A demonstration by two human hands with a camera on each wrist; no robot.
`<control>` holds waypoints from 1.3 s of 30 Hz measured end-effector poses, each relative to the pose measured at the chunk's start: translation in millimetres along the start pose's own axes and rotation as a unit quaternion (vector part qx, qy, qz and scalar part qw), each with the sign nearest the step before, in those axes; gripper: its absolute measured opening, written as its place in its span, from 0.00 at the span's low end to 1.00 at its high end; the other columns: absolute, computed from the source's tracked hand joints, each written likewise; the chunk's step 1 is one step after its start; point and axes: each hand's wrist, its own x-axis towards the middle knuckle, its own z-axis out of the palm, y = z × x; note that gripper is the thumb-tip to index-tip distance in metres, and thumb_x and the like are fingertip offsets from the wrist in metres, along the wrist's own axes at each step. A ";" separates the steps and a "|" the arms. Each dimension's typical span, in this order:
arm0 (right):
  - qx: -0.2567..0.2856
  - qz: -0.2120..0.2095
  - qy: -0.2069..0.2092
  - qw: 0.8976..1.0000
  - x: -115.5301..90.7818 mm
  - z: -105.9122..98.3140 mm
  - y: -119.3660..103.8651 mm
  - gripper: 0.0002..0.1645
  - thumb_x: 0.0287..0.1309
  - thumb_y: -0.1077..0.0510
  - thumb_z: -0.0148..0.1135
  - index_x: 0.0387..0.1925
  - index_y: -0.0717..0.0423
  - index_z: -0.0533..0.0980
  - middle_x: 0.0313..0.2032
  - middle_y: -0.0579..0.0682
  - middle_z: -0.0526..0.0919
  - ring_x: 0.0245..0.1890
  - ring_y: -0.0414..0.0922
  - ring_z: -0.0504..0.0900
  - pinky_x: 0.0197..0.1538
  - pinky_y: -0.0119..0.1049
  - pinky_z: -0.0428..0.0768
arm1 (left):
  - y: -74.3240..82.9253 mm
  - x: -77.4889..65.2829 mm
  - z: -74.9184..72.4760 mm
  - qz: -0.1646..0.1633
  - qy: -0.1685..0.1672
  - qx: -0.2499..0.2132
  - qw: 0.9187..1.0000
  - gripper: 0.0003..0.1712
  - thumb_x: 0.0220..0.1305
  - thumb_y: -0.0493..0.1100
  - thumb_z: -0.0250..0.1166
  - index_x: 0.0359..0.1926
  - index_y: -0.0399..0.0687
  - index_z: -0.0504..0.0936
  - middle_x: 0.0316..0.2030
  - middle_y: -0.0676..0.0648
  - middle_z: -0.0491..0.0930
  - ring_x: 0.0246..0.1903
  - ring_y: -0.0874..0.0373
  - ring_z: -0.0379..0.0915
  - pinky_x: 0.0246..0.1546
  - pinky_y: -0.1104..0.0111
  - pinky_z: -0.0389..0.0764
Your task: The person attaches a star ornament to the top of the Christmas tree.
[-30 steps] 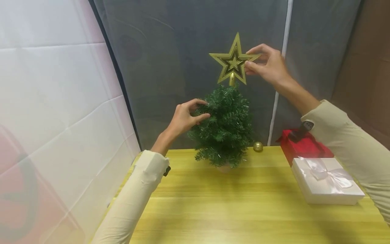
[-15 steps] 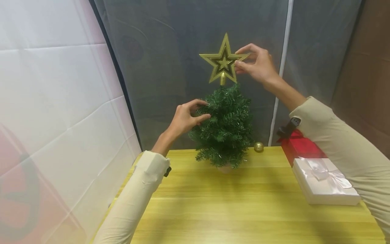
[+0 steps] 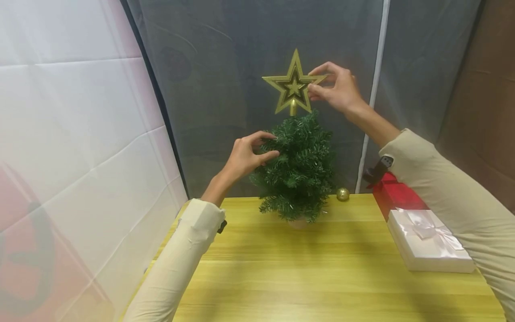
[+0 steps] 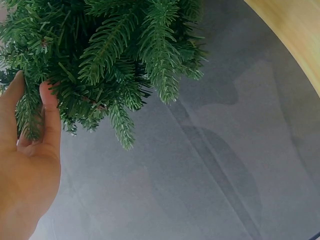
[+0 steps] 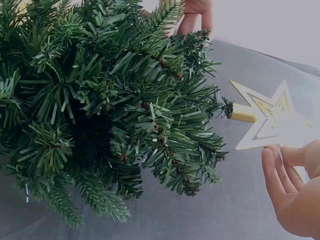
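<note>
A small green artificial Christmas tree [image 3: 297, 165] stands upright on the table. At its left side my left hand [image 3: 244, 155] holds the upper branches, and a sprig [image 4: 30, 112] lies between thumb and fingers in the left wrist view. My right hand [image 3: 337, 89] pinches the right point of a gold star tree topper [image 3: 294, 86]. The star is upright, directly above the tree. In the right wrist view its gold tubular socket [image 5: 243, 113] meets the tip of the top branches; how far the tip sits inside is hidden.
A gold bauble [image 3: 343, 194] lies behind the tree, to its right. At the table's right side are a white gift box [image 3: 430, 239] with a ribbon bow and a red box [image 3: 398, 192], partly covered by my right arm. A grey curtain [image 3: 225, 89] hangs behind.
My right hand has carried the star leftward over the treetop, then slightly down. The left hand keeps its place at the branches.
</note>
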 end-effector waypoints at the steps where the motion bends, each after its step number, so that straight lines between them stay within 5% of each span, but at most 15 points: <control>1: -0.004 -0.001 0.000 1.000 -0.4 0.1 0.6 0.20 0.66 0.65 0.70 0.58 0.57 0.79 0.40 0.50 0.87 0.34 0.44 0.90 0.43 0.32 0.87 | 0.0 0.2 0.3 0.000 0.000 0.000 1.000 0.25 0.64 0.50 0.76 0.62 0.57 0.84 0.58 0.41 0.84 0.24 0.62 0.86 0.56 0.55 0.84; 9: -0.026 -0.003 -0.014 1.000 -4.9 0.8 7.3 0.21 0.66 0.64 0.70 0.58 0.58 0.79 0.40 0.50 0.87 0.33 0.44 0.90 0.41 0.32 0.88 | 1.0 0.4 1.5 -0.006 0.000 -0.004 1.000 0.25 0.64 0.50 0.77 0.61 0.58 0.84 0.57 0.42 0.85 0.24 0.62 0.86 0.50 0.56 0.87; 17: -0.074 -0.038 -0.035 0.996 -10.7 3.2 17.2 0.19 0.68 0.62 0.68 0.59 0.58 0.78 0.43 0.61 0.88 0.34 0.43 0.91 0.42 0.32 0.88 | 0.5 1.1 1.1 -0.009 -0.002 -0.006 1.000 0.25 0.64 0.51 0.76 0.61 0.59 0.84 0.58 0.42 0.84 0.25 0.61 0.86 0.44 0.60 0.88; 25: -0.062 -0.052 -0.055 0.995 -11.7 3.8 19.4 0.17 0.70 0.67 0.64 0.58 0.62 0.75 0.49 0.68 0.85 0.38 0.45 0.90 0.45 0.32 0.87 | -0.8 0.9 1.6 -0.014 -0.004 -0.004 1.000 0.25 0.64 0.51 0.76 0.61 0.59 0.84 0.60 0.41 0.83 0.25 0.61 0.86 0.37 0.62 0.89; 30: -0.074 -0.038 -0.081 0.993 -11.3 0.1 14.9 0.17 0.73 0.65 0.62 0.60 0.59 0.74 0.53 0.65 0.84 0.45 0.51 0.89 0.50 0.34 0.87 | -1.1 1.4 2.4 -0.012 -0.002 -0.005 1.000 0.25 0.64 0.51 0.76 0.61 0.59 0.84 0.60 0.40 0.83 0.25 0.61 0.86 0.39 0.61 0.89; 39: -0.139 -0.039 -0.097 0.985 -12.7 -9.8 10.1 0.27 0.72 0.57 0.66 0.69 0.48 0.73 0.61 0.58 0.83 0.59 0.51 0.84 0.62 0.45 0.82 | -6.0 3.2 2.6 0.012 0.003 -0.011 1.000 0.24 0.66 0.50 0.75 0.61 0.57 0.83 0.50 0.42 0.87 0.24 0.62 0.85 0.27 0.63 0.87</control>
